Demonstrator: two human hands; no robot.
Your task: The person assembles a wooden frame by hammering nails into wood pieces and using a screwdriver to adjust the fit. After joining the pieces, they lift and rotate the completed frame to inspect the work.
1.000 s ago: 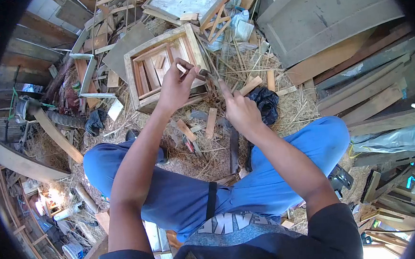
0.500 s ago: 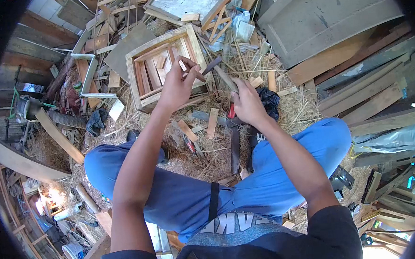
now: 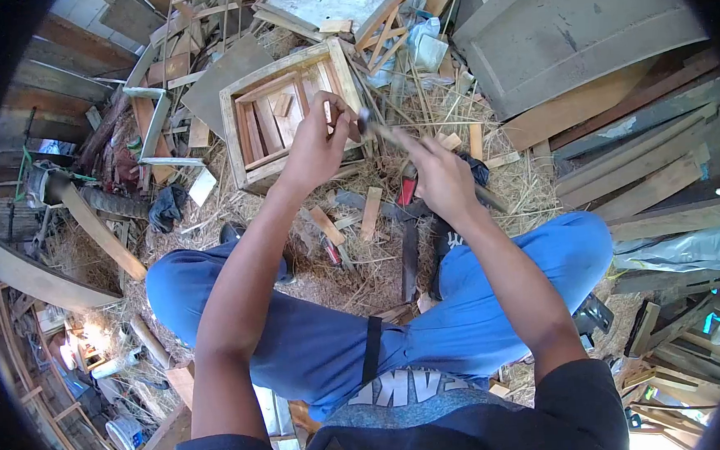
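The person sits on the floor with legs in blue trousers (image 3: 496, 299). Straw (image 3: 347, 275) and bits of wood lie all around.

The left hand (image 3: 315, 145) is up at the edge of a wooden box (image 3: 238, 142). Its fingers are pressed together and pinch a small piece (image 3: 328, 111). The piece is too small to tell what it is.

The right hand (image 3: 444, 179) is closed tight around the handle of a hammer (image 3: 383, 133). The hammer head is just beside the left hand's fingertips, over the box's near corner.

A short wood strip (image 3: 369, 212) lies on the straw below the hands. A black bag (image 3: 167, 208) lies to the left.
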